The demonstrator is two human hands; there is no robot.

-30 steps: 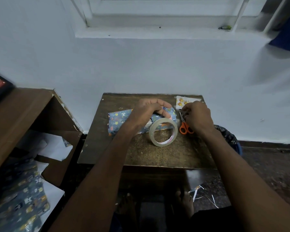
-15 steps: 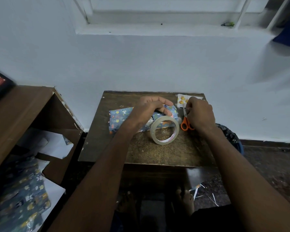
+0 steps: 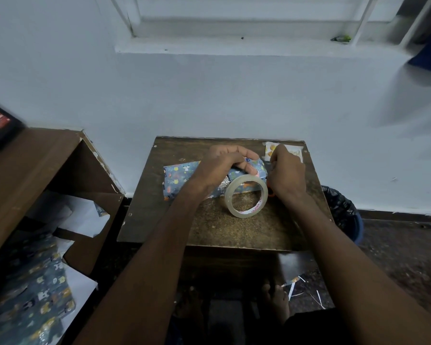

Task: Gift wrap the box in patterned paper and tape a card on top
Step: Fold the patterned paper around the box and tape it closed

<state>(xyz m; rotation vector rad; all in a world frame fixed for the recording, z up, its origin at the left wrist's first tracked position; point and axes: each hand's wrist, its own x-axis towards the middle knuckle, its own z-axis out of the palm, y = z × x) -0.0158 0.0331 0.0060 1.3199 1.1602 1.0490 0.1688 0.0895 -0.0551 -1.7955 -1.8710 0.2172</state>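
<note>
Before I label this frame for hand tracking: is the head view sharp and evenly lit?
Head view: dim, bluish light; wide-angle bending at the edges; motion smear on the wall at upper right. Left hand, wrapped box and tape roll read clearly; the scissors are mostly hidden under the right hand.

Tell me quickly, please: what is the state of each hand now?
Left hand: curled over the wrapped box, holding it down.
Right hand: fingers curled round the scissors at the box's end.
</note>
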